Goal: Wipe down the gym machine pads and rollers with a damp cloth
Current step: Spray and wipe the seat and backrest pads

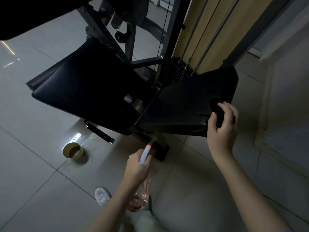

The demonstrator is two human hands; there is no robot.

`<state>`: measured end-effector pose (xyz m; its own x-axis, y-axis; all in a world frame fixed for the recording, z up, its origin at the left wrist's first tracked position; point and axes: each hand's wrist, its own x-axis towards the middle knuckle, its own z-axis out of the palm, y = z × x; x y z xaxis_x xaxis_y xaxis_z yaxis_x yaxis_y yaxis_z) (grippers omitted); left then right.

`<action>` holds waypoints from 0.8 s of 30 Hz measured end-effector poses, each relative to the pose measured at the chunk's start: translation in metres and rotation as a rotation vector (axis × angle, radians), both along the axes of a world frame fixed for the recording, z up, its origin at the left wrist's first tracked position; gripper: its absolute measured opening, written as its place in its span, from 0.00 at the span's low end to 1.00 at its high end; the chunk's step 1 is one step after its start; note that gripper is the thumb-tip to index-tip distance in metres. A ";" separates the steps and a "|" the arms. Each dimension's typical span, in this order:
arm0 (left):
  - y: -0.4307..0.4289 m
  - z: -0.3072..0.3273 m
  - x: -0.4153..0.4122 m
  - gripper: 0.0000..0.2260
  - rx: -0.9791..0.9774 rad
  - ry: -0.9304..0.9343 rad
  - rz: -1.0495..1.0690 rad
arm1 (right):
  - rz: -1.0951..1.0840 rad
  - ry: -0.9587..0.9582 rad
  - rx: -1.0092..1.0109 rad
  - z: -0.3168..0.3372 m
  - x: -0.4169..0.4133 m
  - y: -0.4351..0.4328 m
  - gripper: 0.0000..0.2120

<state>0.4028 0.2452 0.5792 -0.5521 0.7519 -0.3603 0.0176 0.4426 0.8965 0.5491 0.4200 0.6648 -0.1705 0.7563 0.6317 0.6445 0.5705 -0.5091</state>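
A gym machine has two black pads: a left seat pad (83, 87) and a right pad (189, 101). My right hand (222, 128) grips a dark cloth (219, 109) at the right pad's near corner, where the cover looks torn. My left hand (137, 166) holds a clear spray bottle (141, 193) with a white and orange nozzle (146, 153) that points toward the machine's base.
A small tan bowl (72, 150) sits on the tiled floor beside a puddle of water (80, 136). A black handle bar (100, 132) juts out under the left pad. The weight stack (173, 71) and cables rise behind. My white shoe (102, 196) is below.
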 end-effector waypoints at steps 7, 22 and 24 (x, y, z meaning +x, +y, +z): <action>0.004 -0.004 -0.012 0.13 -0.050 -0.032 0.026 | 0.089 -0.239 0.299 -0.004 -0.002 -0.006 0.11; 0.000 -0.019 -0.034 0.10 -0.062 0.027 -0.042 | 0.286 -0.894 0.666 -0.073 -0.025 -0.013 0.13; 0.000 -0.022 -0.035 0.10 -0.065 0.026 -0.040 | 0.310 -0.925 0.655 -0.090 -0.041 -0.011 0.12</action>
<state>0.3677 0.2450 0.5571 -0.5321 0.7486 -0.3955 0.0589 0.4987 0.8648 0.5085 0.4090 0.5753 -0.8881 0.1783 0.4237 0.4023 0.7473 0.5289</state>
